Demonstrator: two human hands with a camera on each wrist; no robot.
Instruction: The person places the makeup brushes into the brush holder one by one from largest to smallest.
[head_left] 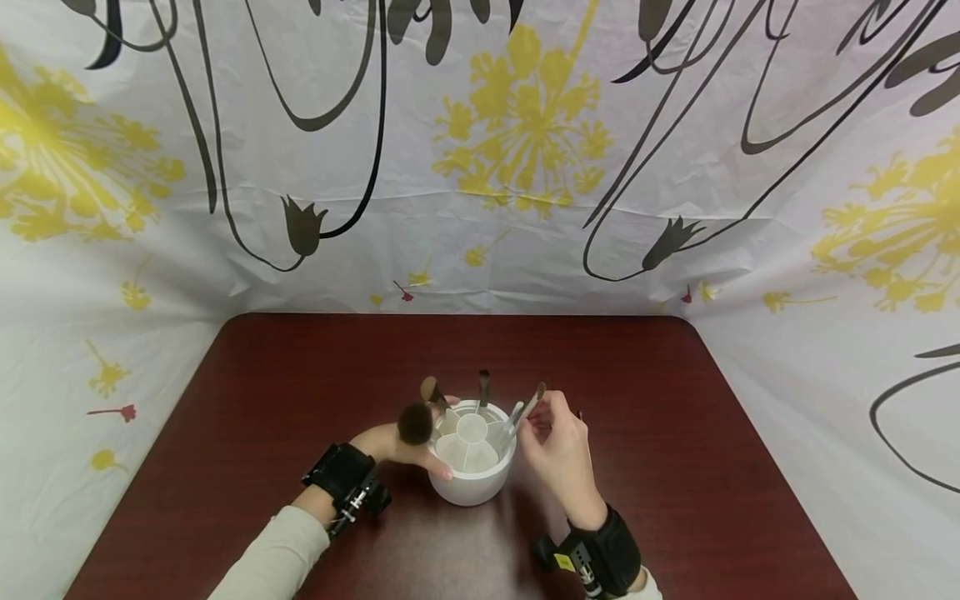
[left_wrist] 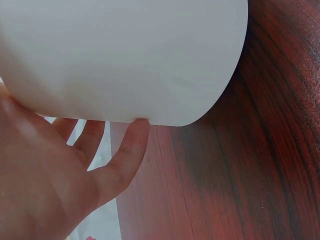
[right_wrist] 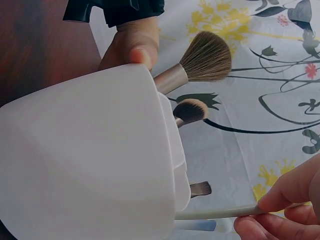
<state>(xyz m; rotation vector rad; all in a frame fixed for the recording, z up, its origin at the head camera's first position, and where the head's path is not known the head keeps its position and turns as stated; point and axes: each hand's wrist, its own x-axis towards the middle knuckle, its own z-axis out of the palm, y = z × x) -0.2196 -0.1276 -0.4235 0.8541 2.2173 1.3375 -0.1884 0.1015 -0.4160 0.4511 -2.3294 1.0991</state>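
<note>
A white round makeup brush holder (head_left: 468,490) with several compartments stands on the table. My left hand (head_left: 405,446) grips its left side, thumb near the front rim and other fingers behind. With thumb and fingertips, my right hand (head_left: 561,446) pinches a slim makeup brush (right_wrist: 220,213) by its pale handle at the holder's right edge. Beside that handle is a clear, bluish-ended stick (right_wrist: 200,225). A large fluffy brush (right_wrist: 207,57), a rounded two-tone brush (right_wrist: 192,111) and a small flat brush (right_wrist: 201,189) poke out of other compartments, bristles up.
The dark red-brown wooden table (head_left: 315,367) has rounded far corners. A white cloth with yellow flowers and grey stems (head_left: 487,250) hangs behind it and at both sides. Each wrist wears a black camera strap (head_left: 341,475).
</note>
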